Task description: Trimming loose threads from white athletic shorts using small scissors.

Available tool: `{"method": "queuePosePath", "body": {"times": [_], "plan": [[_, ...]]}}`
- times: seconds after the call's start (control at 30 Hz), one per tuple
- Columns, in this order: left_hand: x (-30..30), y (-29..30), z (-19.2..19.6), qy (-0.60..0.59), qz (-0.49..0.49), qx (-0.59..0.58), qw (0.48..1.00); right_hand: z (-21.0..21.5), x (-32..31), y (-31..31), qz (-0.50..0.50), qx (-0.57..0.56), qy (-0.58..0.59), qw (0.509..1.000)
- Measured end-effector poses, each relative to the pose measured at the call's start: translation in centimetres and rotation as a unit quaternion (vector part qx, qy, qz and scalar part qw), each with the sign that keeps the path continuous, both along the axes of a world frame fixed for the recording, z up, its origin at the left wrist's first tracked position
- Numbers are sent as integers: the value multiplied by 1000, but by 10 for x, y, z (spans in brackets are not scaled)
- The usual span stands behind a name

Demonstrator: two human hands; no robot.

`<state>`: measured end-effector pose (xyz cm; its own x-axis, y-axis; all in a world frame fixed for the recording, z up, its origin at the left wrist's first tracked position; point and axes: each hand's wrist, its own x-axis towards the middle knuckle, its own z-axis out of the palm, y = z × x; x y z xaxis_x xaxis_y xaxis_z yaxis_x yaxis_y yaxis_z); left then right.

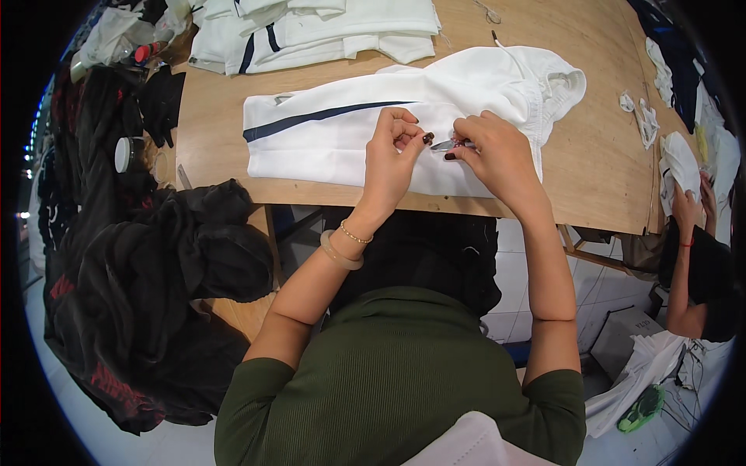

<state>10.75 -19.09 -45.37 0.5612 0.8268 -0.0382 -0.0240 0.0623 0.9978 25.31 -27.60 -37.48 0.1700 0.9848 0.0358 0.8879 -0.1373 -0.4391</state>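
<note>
Head view showed my two hands over white pants with a dark blue stripe, lying flat on the wooden table. My right hand was closed around small metal snips, with the tips pointing left. My left hand was pinching a bit of the cloth, right beside the snips. The pants lay right under both hands, near the table's front edge. I think I was partway through: folded white clothes sat at the back, and a dark pile waited on my left.
</note>
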Motion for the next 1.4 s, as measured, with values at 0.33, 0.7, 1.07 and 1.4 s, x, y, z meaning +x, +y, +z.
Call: {"method": "queuePosePath", "body": {"times": [0.33, 0.7, 1.07, 1.4], "plan": [[0, 0, 0, -4, 2, 5, 1000, 0, 0, 0, 9, 5, -3, 1000], [-29, -8, 8, 138, -23, 295, 945, -19, -15, -21, -59, 62, 17, 996], [-26, -11, -4, 150, -25, 313, 937, -37, -19, -23, -81, 101, -11, 991], [-24, -9, -4, 150, -23, 313, 938, -49, -19, -22, -153, 113, 138, 972]]}}
